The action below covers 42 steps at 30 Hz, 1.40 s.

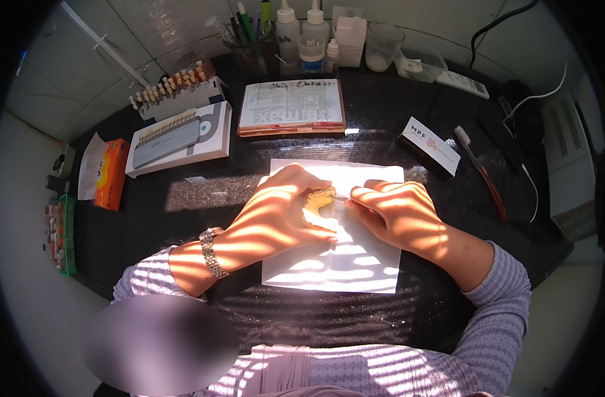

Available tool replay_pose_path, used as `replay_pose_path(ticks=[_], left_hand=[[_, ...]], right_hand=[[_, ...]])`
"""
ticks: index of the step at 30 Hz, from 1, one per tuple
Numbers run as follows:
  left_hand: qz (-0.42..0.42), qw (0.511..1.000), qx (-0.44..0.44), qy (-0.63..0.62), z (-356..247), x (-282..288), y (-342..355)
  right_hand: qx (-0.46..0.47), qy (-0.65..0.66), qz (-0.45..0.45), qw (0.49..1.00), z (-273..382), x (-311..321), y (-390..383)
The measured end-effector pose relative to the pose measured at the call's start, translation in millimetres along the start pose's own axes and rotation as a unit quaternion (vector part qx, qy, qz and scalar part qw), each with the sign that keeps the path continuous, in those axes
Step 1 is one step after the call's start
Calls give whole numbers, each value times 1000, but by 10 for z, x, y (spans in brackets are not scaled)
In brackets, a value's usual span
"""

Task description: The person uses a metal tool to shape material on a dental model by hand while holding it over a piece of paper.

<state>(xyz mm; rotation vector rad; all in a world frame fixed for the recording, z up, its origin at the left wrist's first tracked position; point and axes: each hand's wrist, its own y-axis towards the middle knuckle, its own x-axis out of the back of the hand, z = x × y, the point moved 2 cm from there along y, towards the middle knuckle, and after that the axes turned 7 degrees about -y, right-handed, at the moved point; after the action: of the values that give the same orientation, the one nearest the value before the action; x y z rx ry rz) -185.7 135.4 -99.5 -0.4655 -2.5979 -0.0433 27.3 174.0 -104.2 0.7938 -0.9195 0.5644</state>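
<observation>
In the middle of the head view my left hand [276, 215] is closed round a pale yellow, horseshoe-shaped dental model [312, 215], fingers at its top and thumb at its lower end. My right hand [398, 215] pinches a thin tool [342, 199], whose far end reaches the upper right part of the model; its tip is too small to make out. Both hands are over a white paper sheet [329, 278] streaked with sunlight on the dark countertop [296, 314]. A metal watch [210, 255] is on my left wrist.
Tooth shade guides [170, 139], an orange box [109, 175] and a green rack [67, 235] stand left. A notebook [291, 106], pen cup [246, 46] and bottles [288, 36] are behind. Right are a small white-and-black box [428, 149], a toothbrush [487, 182] and cables [534, 192].
</observation>
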Motion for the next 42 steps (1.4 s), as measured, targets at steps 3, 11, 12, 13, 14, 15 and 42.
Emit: replay_pose_path(ticks=[3, 11, 12, 13, 14, 15, 42], left_hand=[[-1, 1000, 1, 0, 8, -4, -9], [-4, 999, -26, 21, 17, -6, 1], [-5, 999, -28, 18, 20, -6, -1], [-9, 999, -38, 15, 36, -5, -4], [-12, 999, -49, 13, 66, -4, -9], [-15, 998, -60, 10, 81, -6, -7], [-23, 998, -61, 10, 90, -27, 3]], right_hand=[[4, 8, -2, 1000, -5, 2, 3], [-16, 13, -1, 1000, -24, -8, -2], [-10, 12, 0, 1000, -17, -2, 1], [-4, 11, 1, 1000, -8, 8, 7], [2, 10, 2, 1000, 0, 14, 11], [0, 16, 2, 1000, -8, 10, 8], [14, -68, -23, 997, 146, 29, -60]])
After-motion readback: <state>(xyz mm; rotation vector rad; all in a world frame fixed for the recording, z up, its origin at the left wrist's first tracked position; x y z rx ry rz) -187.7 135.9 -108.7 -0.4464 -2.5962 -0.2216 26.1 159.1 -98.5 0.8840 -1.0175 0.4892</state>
